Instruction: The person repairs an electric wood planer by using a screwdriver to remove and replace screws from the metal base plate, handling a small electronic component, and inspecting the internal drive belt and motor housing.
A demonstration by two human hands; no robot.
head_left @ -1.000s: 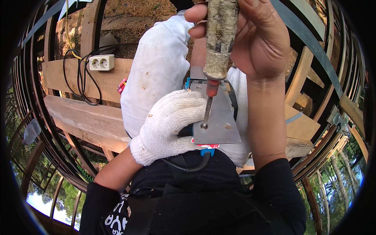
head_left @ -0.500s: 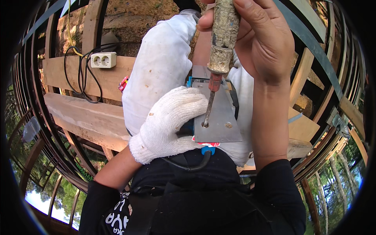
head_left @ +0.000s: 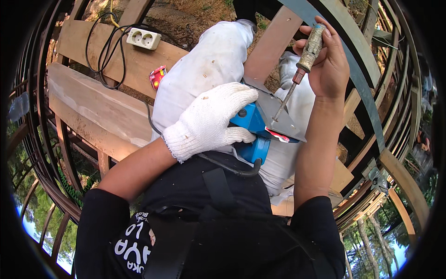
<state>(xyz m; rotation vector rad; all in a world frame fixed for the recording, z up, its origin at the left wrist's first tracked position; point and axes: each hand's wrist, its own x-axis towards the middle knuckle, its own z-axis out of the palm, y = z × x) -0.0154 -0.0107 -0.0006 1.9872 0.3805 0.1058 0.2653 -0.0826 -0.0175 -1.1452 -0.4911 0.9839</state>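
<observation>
My left hand, in a white knit glove, grips a blue corded power tool on my lap. The tool lies with its flat grey metal plate tilted to the right. A screwdriver with a worn, mottled handle and reddish collar is in my bare right hand. My fingers close around the handle while its shaft slants down to the left. The tip is at a screw hole in the plate; whether it sits in a screw head I cannot tell.
A white double socket with a looped black cable rests on a wooden plank at the upper left. Nearer me runs another thick board. A red packet lies beside my left leg. Metal and timber framing surrounds me.
The power tool has tilted, showing its blue body. My right hand and the screwdriver appear farther from the camera, the shaft now slanting. The whole view has shifted and turned.
</observation>
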